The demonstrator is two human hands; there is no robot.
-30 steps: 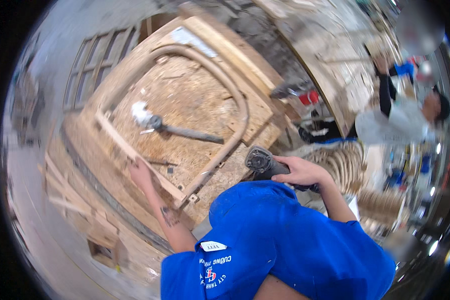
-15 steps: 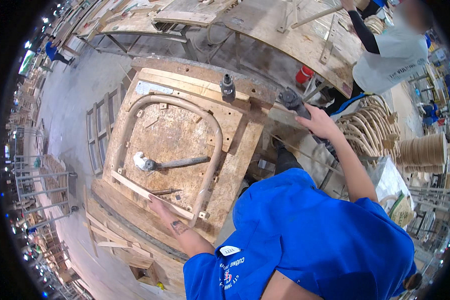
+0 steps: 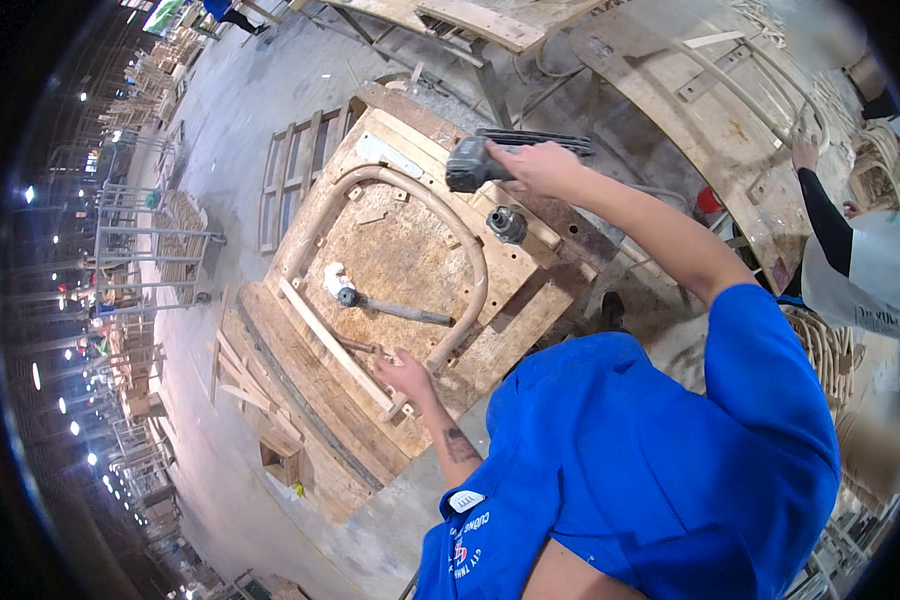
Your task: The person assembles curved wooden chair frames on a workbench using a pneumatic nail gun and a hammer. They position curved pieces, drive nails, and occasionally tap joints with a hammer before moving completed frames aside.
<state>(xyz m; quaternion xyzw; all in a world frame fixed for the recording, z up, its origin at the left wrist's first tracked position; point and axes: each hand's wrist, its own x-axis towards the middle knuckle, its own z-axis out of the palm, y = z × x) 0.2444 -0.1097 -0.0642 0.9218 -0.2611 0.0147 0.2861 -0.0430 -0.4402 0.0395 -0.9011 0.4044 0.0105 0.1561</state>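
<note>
My right hand (image 3: pixel 540 168) grips a black power tool (image 3: pixel 470 165), which looks like a nail gun, above the far edge of the wooden jig board (image 3: pixel 510 290). My left hand (image 3: pixel 407 378) hovers at the near end of a straight wooden bar (image 3: pixel 335 340), its fingers apart and close to a thin dark rod-like tool (image 3: pixel 355 346). Whether it touches either is unclear. A curved wooden frame (image 3: pixel 478 265) lies between small blocks on the board. Inside the curve rest a hammer (image 3: pixel 400 310) and a crumpled white scrap (image 3: pixel 337 279).
An upright driver tool (image 3: pixel 507 225) stands at the board's far right. Wood offcuts (image 3: pixel 240 365) lie along the left side, near a pallet (image 3: pixel 295 165) and a wheeled rack (image 3: pixel 150 245). Across the aisle, a co-worker's arm (image 3: pixel 823 210) reaches over another workbench (image 3: pixel 670 100).
My right hand has carried the black tool leftward and up over the board's far side. My left hand has slid along the bar toward its near end. The view has turned left.
</note>
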